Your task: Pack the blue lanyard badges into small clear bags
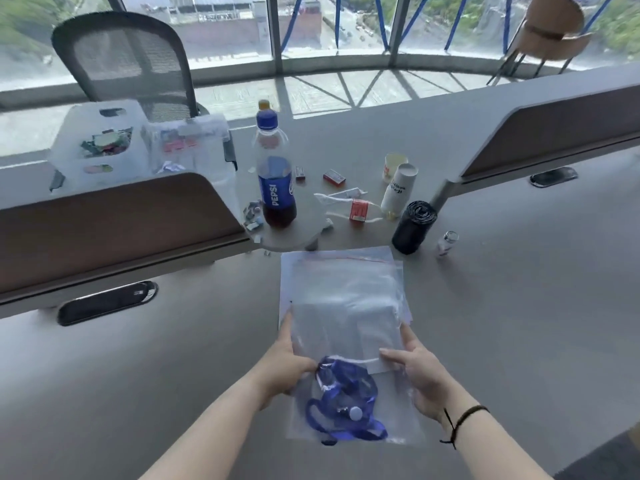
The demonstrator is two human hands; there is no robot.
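A Pepsi bottle point(276, 181) is stood upright on the grey table point(502, 306), with an orange-capped bottle point(264, 105) partly hidden behind it. To its right, two small red boxes point(334, 177), two paper cups point(398, 188), a black roll point(414, 226) and a small glass vial point(447, 241) are seen. Clear plastic bins point(145, 147) are set at the left, behind a brown divider panel point(114, 216). A mesh office chair point(128, 64) is placed by the window point(242, 29).
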